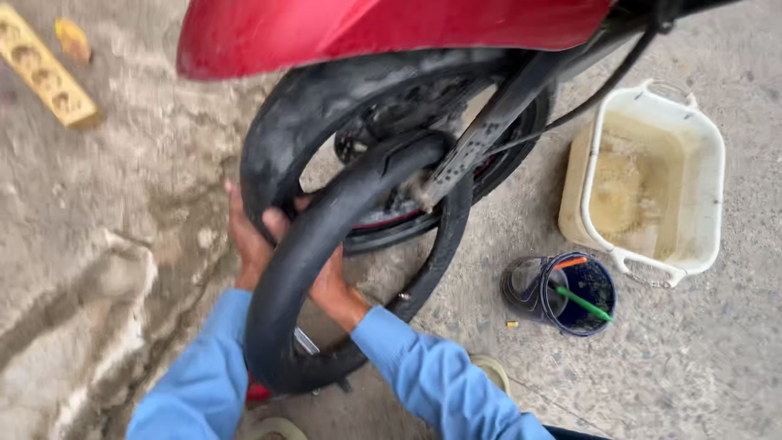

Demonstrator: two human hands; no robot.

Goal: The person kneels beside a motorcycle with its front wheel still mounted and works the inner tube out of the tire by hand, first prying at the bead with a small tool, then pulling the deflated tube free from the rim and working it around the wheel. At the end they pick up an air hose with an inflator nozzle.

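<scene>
Nearest the camera, two blue sleeves [440, 383] reach forward to the wheel. A loop of black inner tube [305, 253] hangs out of the tyre [277, 130] and runs between the two hands, its long curve sweeping from low near the ground up toward the fork [489, 130]. The left hand [248, 240] lies on the tube's outer side, fingers curled onto the tyre edge; the right hand [330, 285] is behind the loop, mostly hidden, so whether it grips I cannot tell. Both hands touch the tube, about equally near. To the right on the concrete stands a dark round tub [562, 293] holding a green-handled tool [582, 303] and an orange-tipped one. Beyond it sits a cream rectangular basin [700, 163] of murky water. A red mudguard [383, 28] overhangs the wheel
</scene>
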